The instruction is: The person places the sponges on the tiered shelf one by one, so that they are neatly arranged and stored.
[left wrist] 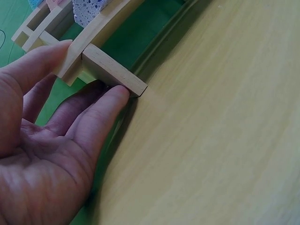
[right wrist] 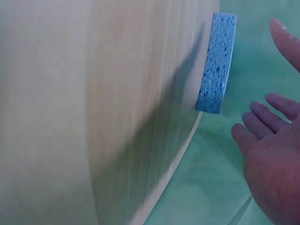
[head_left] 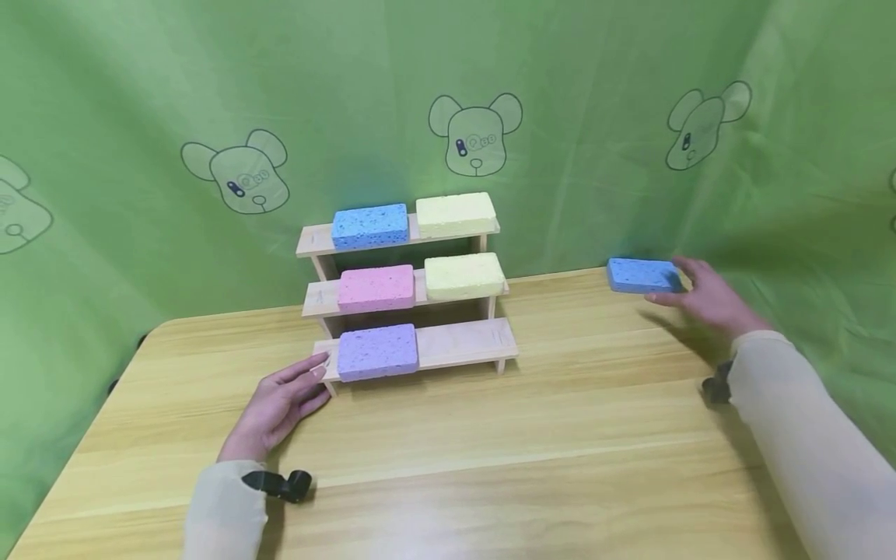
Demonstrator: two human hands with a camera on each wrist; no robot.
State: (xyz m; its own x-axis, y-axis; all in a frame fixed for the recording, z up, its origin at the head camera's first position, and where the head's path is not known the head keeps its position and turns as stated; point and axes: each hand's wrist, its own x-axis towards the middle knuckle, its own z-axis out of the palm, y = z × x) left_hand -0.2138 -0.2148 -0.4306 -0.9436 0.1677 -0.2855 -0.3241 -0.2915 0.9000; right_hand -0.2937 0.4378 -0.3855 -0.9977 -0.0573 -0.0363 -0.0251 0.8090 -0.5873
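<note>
A three-step wooden stand stands on the table with sponges on its steps. At its lowest step's left end, my left hand pinches the board; in the left wrist view a fingertip touches the stand's leg. Beside that hand, a purple sponge lies on the lowest step. My right hand reaches to a blue sponge at the table's back right, thumb and fingers spread around its right end. In the right wrist view that hand appears apart from the blue sponge.
A pink sponge and a pale yellow sponge lie on the middle step. Another blue sponge and a yellow one sit on top. Behind the wooden table hangs a green curtain with bear outlines.
</note>
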